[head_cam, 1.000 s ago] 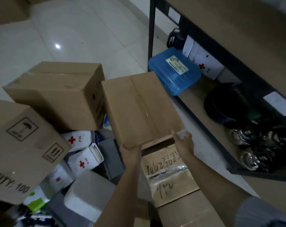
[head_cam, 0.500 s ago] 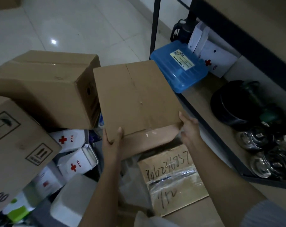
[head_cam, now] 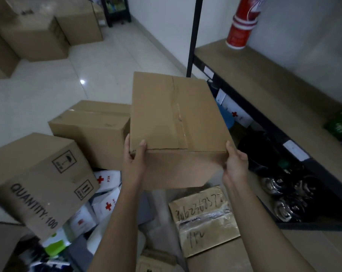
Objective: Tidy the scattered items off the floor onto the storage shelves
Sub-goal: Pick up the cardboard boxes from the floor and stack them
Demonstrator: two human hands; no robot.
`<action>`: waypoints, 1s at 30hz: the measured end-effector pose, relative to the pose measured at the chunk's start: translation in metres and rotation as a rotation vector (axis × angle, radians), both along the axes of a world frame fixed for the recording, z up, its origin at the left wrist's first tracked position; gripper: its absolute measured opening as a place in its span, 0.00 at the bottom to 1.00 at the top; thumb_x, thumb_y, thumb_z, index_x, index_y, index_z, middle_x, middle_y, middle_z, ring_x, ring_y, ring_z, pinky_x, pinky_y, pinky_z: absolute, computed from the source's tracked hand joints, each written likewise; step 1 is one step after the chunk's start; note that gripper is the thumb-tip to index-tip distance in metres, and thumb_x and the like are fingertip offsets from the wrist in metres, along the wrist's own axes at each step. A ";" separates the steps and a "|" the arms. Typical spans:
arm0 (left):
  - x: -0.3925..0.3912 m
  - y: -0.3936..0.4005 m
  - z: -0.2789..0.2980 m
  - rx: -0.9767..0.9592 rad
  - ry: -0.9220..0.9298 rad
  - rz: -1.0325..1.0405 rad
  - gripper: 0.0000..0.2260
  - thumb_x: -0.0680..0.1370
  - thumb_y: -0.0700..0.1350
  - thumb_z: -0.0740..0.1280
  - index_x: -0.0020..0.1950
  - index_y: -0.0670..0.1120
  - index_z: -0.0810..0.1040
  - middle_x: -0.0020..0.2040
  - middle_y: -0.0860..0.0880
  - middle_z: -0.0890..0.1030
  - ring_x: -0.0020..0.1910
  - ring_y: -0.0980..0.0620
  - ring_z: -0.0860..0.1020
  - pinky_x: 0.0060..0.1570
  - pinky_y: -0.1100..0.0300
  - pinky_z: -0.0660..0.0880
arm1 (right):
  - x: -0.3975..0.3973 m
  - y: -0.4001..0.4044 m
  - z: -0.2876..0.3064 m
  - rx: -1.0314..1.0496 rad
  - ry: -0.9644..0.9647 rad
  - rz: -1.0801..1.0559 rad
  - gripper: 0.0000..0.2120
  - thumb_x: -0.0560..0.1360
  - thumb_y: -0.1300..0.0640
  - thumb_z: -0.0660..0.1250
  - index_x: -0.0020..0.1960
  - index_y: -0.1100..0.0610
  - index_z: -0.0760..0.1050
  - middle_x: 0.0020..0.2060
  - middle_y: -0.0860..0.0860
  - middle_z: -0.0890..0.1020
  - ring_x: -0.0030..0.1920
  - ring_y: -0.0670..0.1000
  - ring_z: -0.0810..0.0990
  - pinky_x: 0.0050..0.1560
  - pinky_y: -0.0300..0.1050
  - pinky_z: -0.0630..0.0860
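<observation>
Shelf board (head_cam: 264,75) at right mostly bare; red-white cylinder (head_cam: 241,22) stands at far end, green packet (head_cam: 340,124) at near end. Black post (head_cam: 193,36) at shelf corner. Lower shelf crowded: dark items (head_cam: 287,193), white red-cross boxes (head_cam: 236,112). Floor below strewn with cartons (head_cam: 91,130). Tiled floor (head_cam: 48,85) beyond open.

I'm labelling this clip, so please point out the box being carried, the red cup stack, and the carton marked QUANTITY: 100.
carried box (head_cam: 174,116), head view, top face.
red cup stack (head_cam: 242,22), head view, side.
QUANTITY: 100 carton (head_cam: 38,185), head view, printed side.
</observation>
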State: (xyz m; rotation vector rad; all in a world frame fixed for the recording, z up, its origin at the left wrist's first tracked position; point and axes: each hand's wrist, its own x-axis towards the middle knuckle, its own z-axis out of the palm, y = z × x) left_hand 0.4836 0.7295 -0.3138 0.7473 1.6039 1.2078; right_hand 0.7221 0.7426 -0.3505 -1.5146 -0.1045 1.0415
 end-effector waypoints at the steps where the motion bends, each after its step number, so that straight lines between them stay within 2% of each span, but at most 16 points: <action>1: -0.001 -0.006 0.023 0.020 0.015 -0.003 0.26 0.79 0.58 0.65 0.76 0.60 0.62 0.58 0.58 0.77 0.55 0.60 0.76 0.58 0.55 0.75 | -0.001 -0.010 0.018 0.012 -0.014 -0.004 0.20 0.71 0.46 0.74 0.54 0.57 0.73 0.54 0.56 0.80 0.56 0.55 0.80 0.62 0.58 0.76; 3: -0.004 -0.022 0.065 0.062 0.065 -0.011 0.30 0.73 0.65 0.66 0.74 0.63 0.64 0.62 0.52 0.77 0.59 0.54 0.77 0.64 0.47 0.74 | -0.001 -0.033 0.056 0.033 -0.002 -0.027 0.18 0.70 0.45 0.75 0.52 0.54 0.74 0.54 0.55 0.81 0.56 0.56 0.80 0.62 0.60 0.76; 6: -0.004 -0.056 0.123 0.106 0.108 -0.059 0.33 0.67 0.70 0.63 0.72 0.66 0.64 0.63 0.52 0.76 0.59 0.54 0.77 0.64 0.46 0.73 | 0.001 -0.078 0.116 0.058 0.042 -0.062 0.12 0.74 0.50 0.73 0.50 0.53 0.72 0.52 0.54 0.80 0.53 0.56 0.80 0.58 0.57 0.78; 9: 0.005 -0.100 0.185 0.167 0.107 -0.112 0.28 0.75 0.64 0.64 0.74 0.65 0.63 0.65 0.50 0.76 0.63 0.52 0.75 0.67 0.47 0.71 | 0.004 -0.131 0.175 0.079 0.053 -0.091 0.12 0.75 0.49 0.72 0.50 0.52 0.71 0.51 0.54 0.79 0.50 0.53 0.80 0.54 0.55 0.79; 12: 0.015 -0.142 0.244 0.239 0.105 -0.171 0.24 0.80 0.58 0.62 0.75 0.63 0.62 0.68 0.52 0.75 0.66 0.54 0.73 0.69 0.50 0.69 | 0.011 -0.181 0.235 0.092 0.066 -0.100 0.14 0.74 0.48 0.72 0.53 0.54 0.73 0.53 0.56 0.80 0.49 0.56 0.80 0.53 0.59 0.80; 14: 0.024 -0.168 0.283 0.298 0.126 -0.201 0.25 0.80 0.57 0.61 0.76 0.60 0.61 0.72 0.54 0.71 0.70 0.55 0.70 0.71 0.55 0.66 | 0.019 -0.213 0.276 0.113 0.055 -0.103 0.16 0.76 0.49 0.70 0.58 0.56 0.73 0.51 0.55 0.80 0.47 0.54 0.80 0.43 0.55 0.82; 16: 0.034 -0.196 0.319 0.343 0.160 -0.226 0.25 0.81 0.58 0.61 0.77 0.60 0.60 0.73 0.56 0.69 0.71 0.56 0.68 0.69 0.59 0.64 | 0.029 -0.244 0.313 0.141 0.012 -0.125 0.16 0.77 0.49 0.69 0.59 0.57 0.72 0.48 0.53 0.78 0.44 0.51 0.78 0.30 0.43 0.77; 17: 0.038 -0.211 0.336 0.363 0.167 -0.235 0.25 0.80 0.58 0.60 0.77 0.61 0.59 0.73 0.56 0.68 0.70 0.56 0.68 0.68 0.59 0.65 | 0.035 -0.258 0.329 0.160 -0.015 -0.130 0.16 0.77 0.49 0.69 0.59 0.57 0.71 0.47 0.52 0.78 0.44 0.49 0.77 0.29 0.41 0.74; 19: 0.047 -0.240 0.368 0.419 0.173 -0.256 0.26 0.80 0.59 0.61 0.77 0.60 0.59 0.73 0.57 0.68 0.70 0.56 0.68 0.69 0.57 0.66 | 0.046 -0.288 0.361 0.181 -0.058 -0.128 0.17 0.77 0.49 0.69 0.59 0.58 0.72 0.48 0.52 0.78 0.45 0.50 0.77 0.35 0.44 0.75; 21: 0.055 -0.269 0.395 0.471 0.191 -0.267 0.26 0.80 0.59 0.61 0.77 0.60 0.60 0.74 0.56 0.68 0.70 0.56 0.68 0.70 0.54 0.66 | 0.060 -0.318 0.386 0.177 -0.097 -0.136 0.19 0.75 0.46 0.71 0.56 0.59 0.74 0.53 0.55 0.80 0.50 0.53 0.79 0.48 0.52 0.79; 23: 0.063 -0.299 0.420 0.509 0.193 -0.264 0.25 0.80 0.59 0.61 0.77 0.60 0.61 0.73 0.56 0.69 0.70 0.55 0.69 0.71 0.53 0.67 | 0.071 -0.350 0.409 0.163 -0.136 -0.150 0.17 0.73 0.45 0.72 0.51 0.57 0.75 0.52 0.54 0.79 0.52 0.54 0.78 0.57 0.57 0.77; 25: 0.073 -0.330 0.441 0.548 0.211 -0.265 0.25 0.80 0.59 0.61 0.76 0.59 0.62 0.73 0.56 0.69 0.71 0.55 0.68 0.71 0.53 0.66 | 0.082 -0.385 0.430 0.171 -0.168 -0.179 0.14 0.74 0.45 0.71 0.47 0.55 0.73 0.48 0.51 0.78 0.49 0.52 0.77 0.58 0.55 0.76; 27: 0.081 -0.354 0.453 0.564 0.233 -0.256 0.24 0.81 0.59 0.60 0.77 0.58 0.63 0.73 0.55 0.69 0.71 0.54 0.68 0.70 0.54 0.66 | 0.089 -0.408 0.445 0.165 -0.205 -0.201 0.14 0.75 0.46 0.70 0.48 0.56 0.73 0.46 0.50 0.77 0.46 0.50 0.76 0.55 0.53 0.76; 30: 0.102 -0.401 0.478 0.583 0.199 -0.268 0.24 0.81 0.59 0.59 0.77 0.58 0.63 0.73 0.54 0.69 0.71 0.53 0.68 0.67 0.57 0.66 | 0.107 -0.461 0.474 0.182 -0.241 -0.235 0.15 0.74 0.46 0.70 0.50 0.57 0.74 0.47 0.52 0.78 0.47 0.53 0.78 0.51 0.54 0.78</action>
